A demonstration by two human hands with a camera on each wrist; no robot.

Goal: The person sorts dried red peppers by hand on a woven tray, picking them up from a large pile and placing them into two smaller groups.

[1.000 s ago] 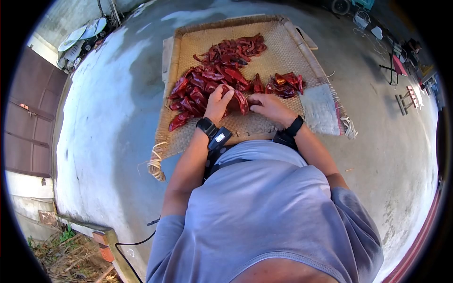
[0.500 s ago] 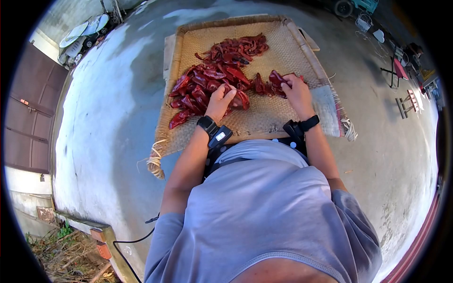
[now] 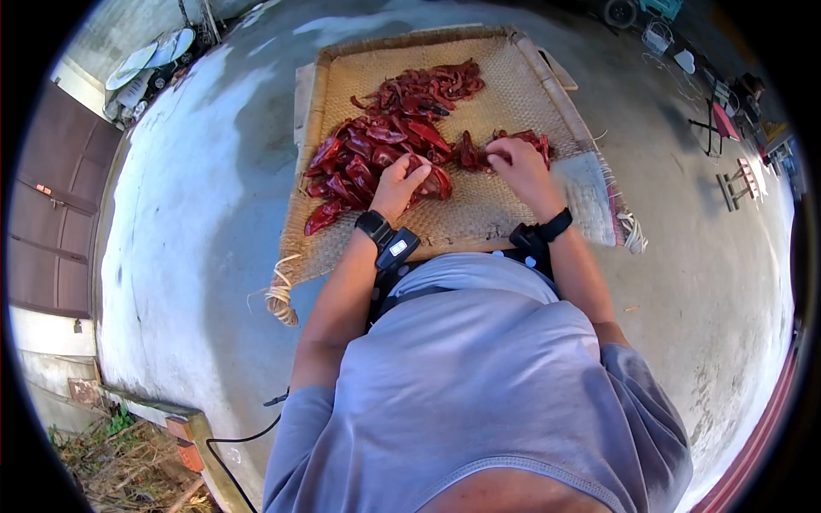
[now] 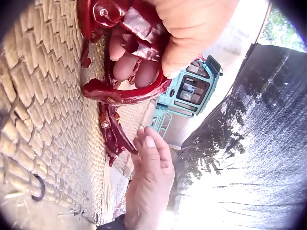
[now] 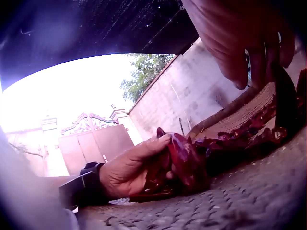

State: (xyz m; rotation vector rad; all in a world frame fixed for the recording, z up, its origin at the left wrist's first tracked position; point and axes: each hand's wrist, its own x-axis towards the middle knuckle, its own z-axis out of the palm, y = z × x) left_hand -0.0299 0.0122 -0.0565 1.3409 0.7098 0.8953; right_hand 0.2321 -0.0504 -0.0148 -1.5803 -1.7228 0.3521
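Observation:
My left hand (image 3: 395,188) holds a torn-open red chili pepper (image 3: 439,183), thumb on one side and fingers showing through the split in the left wrist view. Its glossy skin curls outward in a strip. Just right of it, my right hand (image 3: 522,171) hangs over a small pile of red peppers (image 3: 541,147) with loosely bent fingers. In the right wrist view a gap shows between that hand's thumb and fingers, close over a dark pepper (image 5: 286,98). A bigger heap of red peppers (image 3: 344,171) lies beside my left hand.
Everything lies on a woven bamboo tray (image 3: 505,81) with a raised rim. Thin pepper strips (image 3: 428,85) are heaped at its far side. A pale patch (image 3: 581,192) covers the tray's right edge. Farther off stand a small wooden stool (image 3: 742,179) and a turquoise vehicle (image 4: 192,91).
My right hand has left the pepper in my left hand and moved right, over to the small pile, where it put down a pepper piece. My left hand has stayed in place with its pepper.

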